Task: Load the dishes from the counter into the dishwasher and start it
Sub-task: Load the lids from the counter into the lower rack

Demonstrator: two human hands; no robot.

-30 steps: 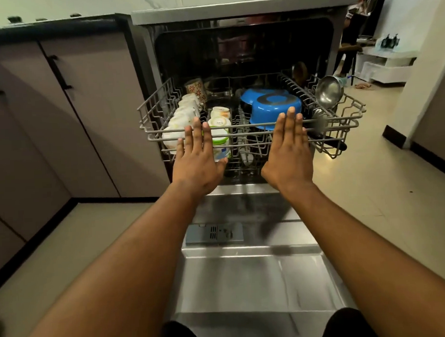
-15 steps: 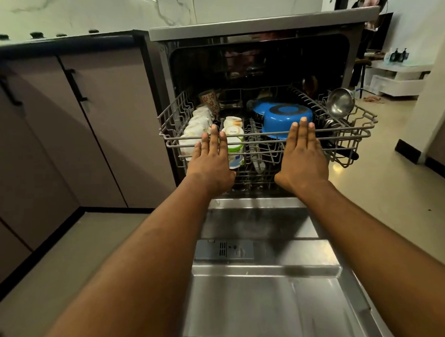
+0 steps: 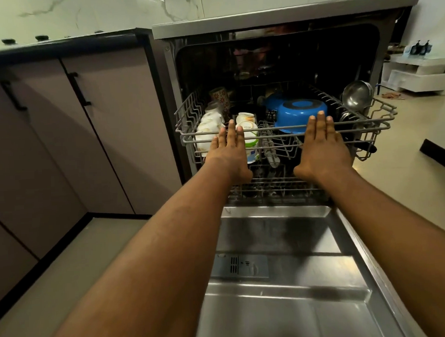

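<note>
The dishwasher (image 3: 281, 18) stands open with its door (image 3: 285, 280) folded flat toward me. Its grey wire upper rack (image 3: 278, 129) sticks partly out of the tub. In the rack sit a row of white cups (image 3: 209, 123), an upturned blue bowl (image 3: 300, 114), a patterned mug (image 3: 219, 96) and a steel ladle (image 3: 357, 96). My left hand (image 3: 228, 152) presses flat with straight fingers against the rack's front rail on the left. My right hand (image 3: 322, 146) presses flat against the rail on the right. A lower rack (image 3: 276, 189) shows beneath.
Beige cabinet doors with black handles (image 3: 80, 89) line the left under a dark counter edge (image 3: 58, 47). A detergent compartment (image 3: 239, 267) is set in the door's inner face. Tiled floor opens to the right, with a white low shelf unit (image 3: 421, 75) beyond.
Both hands have moved forward with the upper rack, which has slid further into the dishwasher. The camera has come closer and tilted up.
</note>
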